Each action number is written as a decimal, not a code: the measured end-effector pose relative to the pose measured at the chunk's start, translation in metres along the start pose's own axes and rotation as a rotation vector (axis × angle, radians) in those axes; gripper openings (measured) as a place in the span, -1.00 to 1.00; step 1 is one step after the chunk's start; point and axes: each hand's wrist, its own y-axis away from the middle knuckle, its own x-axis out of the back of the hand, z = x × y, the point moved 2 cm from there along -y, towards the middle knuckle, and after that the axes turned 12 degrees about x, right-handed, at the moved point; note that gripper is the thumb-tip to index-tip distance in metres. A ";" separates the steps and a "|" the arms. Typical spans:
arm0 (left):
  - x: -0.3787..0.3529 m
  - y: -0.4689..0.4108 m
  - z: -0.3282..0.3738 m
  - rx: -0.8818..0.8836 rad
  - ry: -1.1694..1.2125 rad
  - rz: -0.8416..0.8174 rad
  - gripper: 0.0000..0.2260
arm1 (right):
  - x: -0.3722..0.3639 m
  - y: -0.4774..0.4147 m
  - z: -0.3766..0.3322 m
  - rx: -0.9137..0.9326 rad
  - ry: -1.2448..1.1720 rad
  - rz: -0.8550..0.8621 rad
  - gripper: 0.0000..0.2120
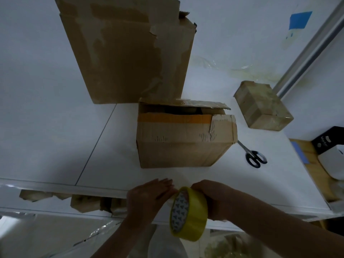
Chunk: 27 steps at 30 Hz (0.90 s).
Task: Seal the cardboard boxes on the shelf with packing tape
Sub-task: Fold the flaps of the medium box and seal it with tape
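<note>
**Tape roll held in both hands at the shelf's front edge**

The right hand's fingers (pixel 200 187) are curled round the roll of yellow packing tape (pixel 189 215), grasping it from its right side, so the roll stands on edge with its patterned cardboard core facing left. The left hand's fingers (pixel 164 184) lie straight and close together, released rather than clenched, their tips touching the top rim of the roll. I cannot tell whether they have hold of a tape end. The left hand (pixel 147 198) and right hand (pixel 212 198) sit on either side of the roll, both forearms reaching up from below.

All this is just in front of the middle cardboard box (pixel 182 142), which stands on the white shelf (pixel 55 136). That box has its top flap ajar, showing a dark gap, with an orange strip of tape across its upper front and a torn corner on the right. Behind it, touching or nearly so, rises a tall cardboard box (pixel 126 53) with scuffed, peeled facing. To the right of the middle box and well apart sits a small box (pixel 262 107) already wrapped in clear tape. Black-handled scissors (pixel 255 157) lie just beside the middle box's right lower corner, blades pointing towards it.
</note>
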 end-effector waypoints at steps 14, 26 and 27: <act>-0.014 -0.047 0.024 0.110 -0.187 0.025 -0.35 | 0.032 0.004 -0.065 0.231 0.109 -0.097 -0.89; 0.066 -0.148 0.121 -0.149 0.152 0.049 -0.72 | 0.066 0.025 -0.054 0.338 0.331 -0.004 -0.84; 0.064 -0.161 0.127 -0.163 0.129 0.019 -0.78 | 0.065 0.027 -0.053 0.336 0.330 -0.018 -0.84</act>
